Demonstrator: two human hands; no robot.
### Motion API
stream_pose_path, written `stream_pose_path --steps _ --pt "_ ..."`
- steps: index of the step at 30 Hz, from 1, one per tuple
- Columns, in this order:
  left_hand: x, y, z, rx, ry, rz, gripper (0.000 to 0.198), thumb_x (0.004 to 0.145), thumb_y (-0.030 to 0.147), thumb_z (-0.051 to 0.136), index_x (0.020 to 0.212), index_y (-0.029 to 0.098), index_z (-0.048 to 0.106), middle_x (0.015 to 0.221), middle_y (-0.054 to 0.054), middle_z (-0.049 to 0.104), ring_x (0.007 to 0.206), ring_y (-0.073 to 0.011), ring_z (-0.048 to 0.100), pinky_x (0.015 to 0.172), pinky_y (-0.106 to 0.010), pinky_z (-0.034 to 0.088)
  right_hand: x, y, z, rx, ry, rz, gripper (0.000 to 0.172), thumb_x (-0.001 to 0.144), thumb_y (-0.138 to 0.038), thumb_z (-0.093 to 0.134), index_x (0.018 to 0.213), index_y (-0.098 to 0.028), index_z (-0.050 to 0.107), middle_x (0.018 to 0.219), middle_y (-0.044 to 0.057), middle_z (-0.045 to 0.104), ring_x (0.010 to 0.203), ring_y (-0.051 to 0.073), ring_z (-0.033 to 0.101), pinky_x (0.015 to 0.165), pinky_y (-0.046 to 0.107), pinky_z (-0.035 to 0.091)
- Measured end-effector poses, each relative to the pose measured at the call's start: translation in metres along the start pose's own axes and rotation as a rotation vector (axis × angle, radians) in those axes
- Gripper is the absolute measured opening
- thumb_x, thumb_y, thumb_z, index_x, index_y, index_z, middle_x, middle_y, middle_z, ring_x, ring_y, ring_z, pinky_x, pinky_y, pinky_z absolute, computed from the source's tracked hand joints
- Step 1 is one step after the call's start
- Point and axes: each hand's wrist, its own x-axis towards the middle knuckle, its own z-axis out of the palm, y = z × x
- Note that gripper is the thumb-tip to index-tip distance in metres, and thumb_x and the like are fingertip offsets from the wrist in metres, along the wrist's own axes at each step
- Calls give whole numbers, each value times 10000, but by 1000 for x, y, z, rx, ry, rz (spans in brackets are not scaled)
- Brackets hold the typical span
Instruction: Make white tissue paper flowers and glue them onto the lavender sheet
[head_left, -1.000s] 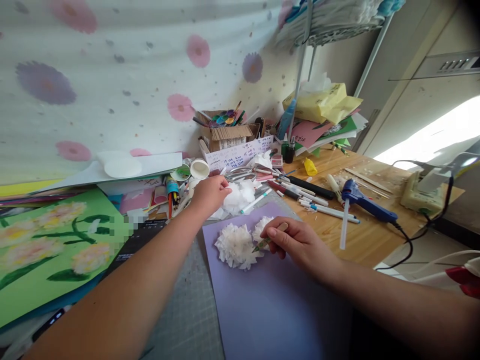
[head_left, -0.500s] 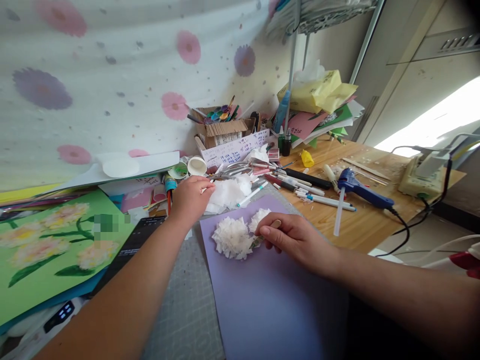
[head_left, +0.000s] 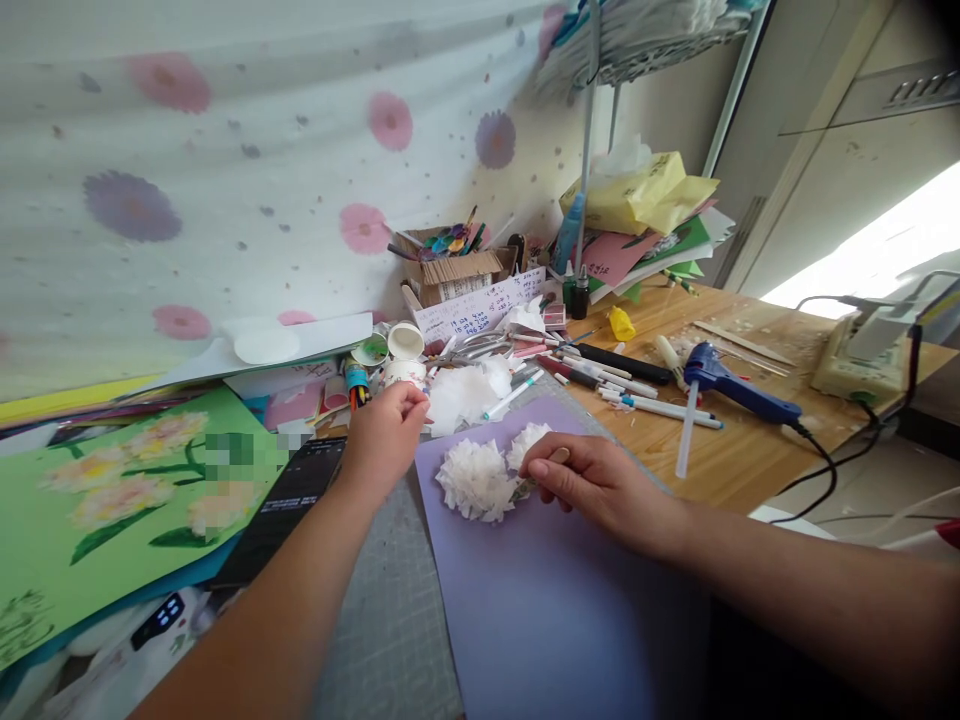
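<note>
Here, the right hand [head_left: 600, 490] grasps a slim tool [head_left: 560, 456] between its fingers, somewhat like a pen, probably because this grip allows fine control close to delicate petals. Most of the tool is covered by the hand, so I cannot tell exactly what kind it is; its lower end lies beside the larger white flower [head_left: 476, 482]. The smaller white flower [head_left: 529, 438] lies next to it, partly hidden behind the hand, and both are at the far end of the purple sheet [head_left: 547, 610]. The sheet lies on a grey mat [head_left: 382, 610], perhaps in order to protect the wooden surface [head_left: 727, 478].

The left hand [head_left: 386, 435] is at the near edge of the thin white paper [head_left: 465, 395]. Its fingers are drawn together, but I cannot tell whether they pinch a piece of the paper or nothing. The paper seems to be kept there for easy reach. The blue glue gun [head_left: 739, 388] rests to the right, well apart from the sheet, possibly so that its tip and cable do not disturb the work.

As for the numbers, I count two white flowers, one purple sheet, one glue gun, one cardboard box [head_left: 457, 272] and two small dark bottles [head_left: 575, 293]. The pens [head_left: 660, 412] overlap too much for a sure count.
</note>
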Motion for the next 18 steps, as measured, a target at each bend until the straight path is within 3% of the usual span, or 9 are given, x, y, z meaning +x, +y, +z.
stream_pose_path --steps 8,18 --pt "-25 -2 10 93 31 -50 173 784 188 521 930 236 600 807 -15 723 736 -190 665 615 -268 426 -4 7 1 14 -13 5 344 909 -450 454 825 -154 605 671 22 564 562 114 503 532 229 441" --pt "-27 -4 7 19 32 29 210 769 151 486 804 228 678 871 -14 731 806 -192 653 737 -281 469 -9 9 1 28 18 20 347 898 -468 462 776 -167 585 733 43 593 563 118 505 531 249 447"
